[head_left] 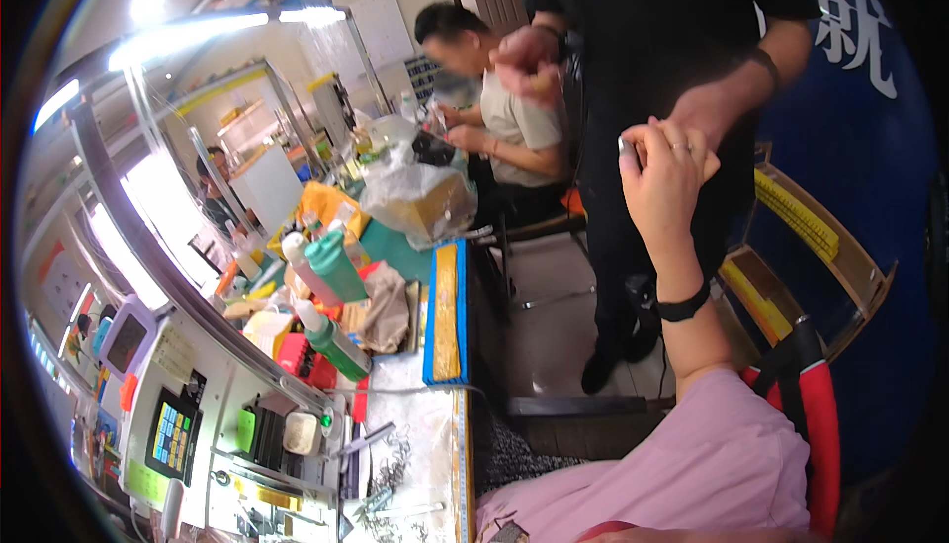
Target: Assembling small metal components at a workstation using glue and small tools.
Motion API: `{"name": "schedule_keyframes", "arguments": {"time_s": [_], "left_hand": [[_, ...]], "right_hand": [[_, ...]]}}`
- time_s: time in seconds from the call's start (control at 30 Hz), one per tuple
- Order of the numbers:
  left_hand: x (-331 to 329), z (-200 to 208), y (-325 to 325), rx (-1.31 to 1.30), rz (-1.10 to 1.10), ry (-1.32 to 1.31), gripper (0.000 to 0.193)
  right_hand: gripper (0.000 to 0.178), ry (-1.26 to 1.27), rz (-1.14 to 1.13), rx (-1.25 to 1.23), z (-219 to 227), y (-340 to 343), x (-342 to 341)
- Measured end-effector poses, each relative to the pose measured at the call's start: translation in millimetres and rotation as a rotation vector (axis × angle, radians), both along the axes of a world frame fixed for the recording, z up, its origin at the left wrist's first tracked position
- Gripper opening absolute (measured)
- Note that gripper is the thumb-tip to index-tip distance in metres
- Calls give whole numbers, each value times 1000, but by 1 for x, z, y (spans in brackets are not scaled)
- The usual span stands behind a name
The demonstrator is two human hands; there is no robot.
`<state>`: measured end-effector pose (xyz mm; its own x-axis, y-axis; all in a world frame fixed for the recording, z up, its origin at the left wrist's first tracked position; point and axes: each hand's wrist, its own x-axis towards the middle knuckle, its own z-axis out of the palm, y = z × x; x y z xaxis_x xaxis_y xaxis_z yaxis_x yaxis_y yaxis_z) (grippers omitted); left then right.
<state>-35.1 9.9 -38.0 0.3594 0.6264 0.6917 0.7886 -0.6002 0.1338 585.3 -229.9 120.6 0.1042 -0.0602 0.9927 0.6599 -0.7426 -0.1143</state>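
My right hand (664, 172) is raised at the right, the forearm coming from a pink sleeve, with a black band at the wrist and a ring on one finger. Its fingers are curled closed. A small grey and white tip (625, 146) shows at the thumb side; what it is stays unclear. Just behind my fingers is the hand (714, 108) of a standing person in black; the two hands overlap in the picture, and whether they touch I cannot tell. The person's other hand (529, 59) is bent in front of the body. My left hand is out of view.
A workbench (410, 385) at the left carries a blue tray with a yellow block (448, 311), a green bottle (336, 345), a teal bottle (336, 264) and a machine with a screen (173, 434). A seated person (524, 118) works farther along. Beside me stands a red-and-black chair (820, 424).
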Motion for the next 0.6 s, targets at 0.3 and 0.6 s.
{"name": "schedule_keyframes", "arguments": {"time_s": [0.3,0.6], "left_hand": [[75,27,58,140,-224,-141,24],[130,72,85,204,-399,-142,21]], "right_hand": [[74,-1,1272,110,117,-28,-97],[92,-172,2435,-264,114,-47,-104]]}}
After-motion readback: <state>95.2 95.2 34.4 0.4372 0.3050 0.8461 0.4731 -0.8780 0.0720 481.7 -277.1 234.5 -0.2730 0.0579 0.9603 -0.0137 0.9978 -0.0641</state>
